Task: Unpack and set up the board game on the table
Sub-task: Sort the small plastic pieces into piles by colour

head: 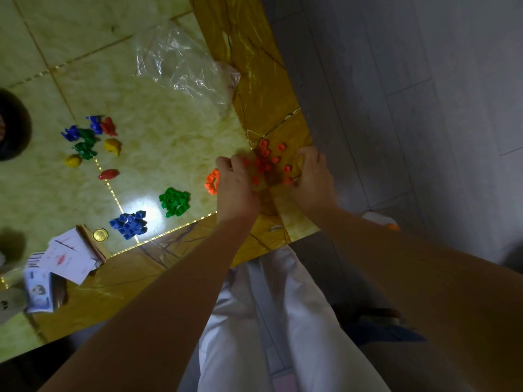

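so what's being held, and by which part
Likely a clear bag of red pieces, left hand and right hand gripping opposite ends; blur leaves it unsure.

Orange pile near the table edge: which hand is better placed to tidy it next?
Likely the left hand: it lies right beside the orange pile, while the right hand sits farther off, across the scattered red pieces.

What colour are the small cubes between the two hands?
The small plastic cubes are orange-red; head view.
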The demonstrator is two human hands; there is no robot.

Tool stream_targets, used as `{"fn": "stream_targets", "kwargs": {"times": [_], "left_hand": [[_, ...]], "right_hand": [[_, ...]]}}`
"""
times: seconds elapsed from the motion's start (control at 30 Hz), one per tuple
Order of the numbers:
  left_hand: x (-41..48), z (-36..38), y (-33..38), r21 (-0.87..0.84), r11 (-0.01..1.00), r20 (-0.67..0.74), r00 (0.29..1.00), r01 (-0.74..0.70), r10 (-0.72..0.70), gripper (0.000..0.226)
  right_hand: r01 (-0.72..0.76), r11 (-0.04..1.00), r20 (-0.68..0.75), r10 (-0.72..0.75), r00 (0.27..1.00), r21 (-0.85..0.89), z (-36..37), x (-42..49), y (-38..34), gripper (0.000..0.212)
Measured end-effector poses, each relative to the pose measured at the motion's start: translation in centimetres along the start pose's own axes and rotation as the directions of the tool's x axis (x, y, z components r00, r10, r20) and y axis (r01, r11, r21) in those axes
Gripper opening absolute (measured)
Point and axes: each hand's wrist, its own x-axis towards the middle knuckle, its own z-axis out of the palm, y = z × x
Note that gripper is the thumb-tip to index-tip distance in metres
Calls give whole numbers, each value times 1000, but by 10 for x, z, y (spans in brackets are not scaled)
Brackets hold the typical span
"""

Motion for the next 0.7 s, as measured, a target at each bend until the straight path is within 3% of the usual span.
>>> {"fn": "stream_targets", "kwargs": {"times": [0.27,0.5,0.7], "left_hand": [[5,12,10,-158,987,-11,1000,20,-22,47],[12,0,2,-117,985,-2,992,128,-129,62],[21,2,9,-148,985,69,995,87,-77,52]], "right_hand": [[-76,980,88,61,994,184,6,8,-22,49],[-37,991,50,31,998,125,3,37,-18,64],[45,996,88,-51,995,77,0,35,-30,48]]}}
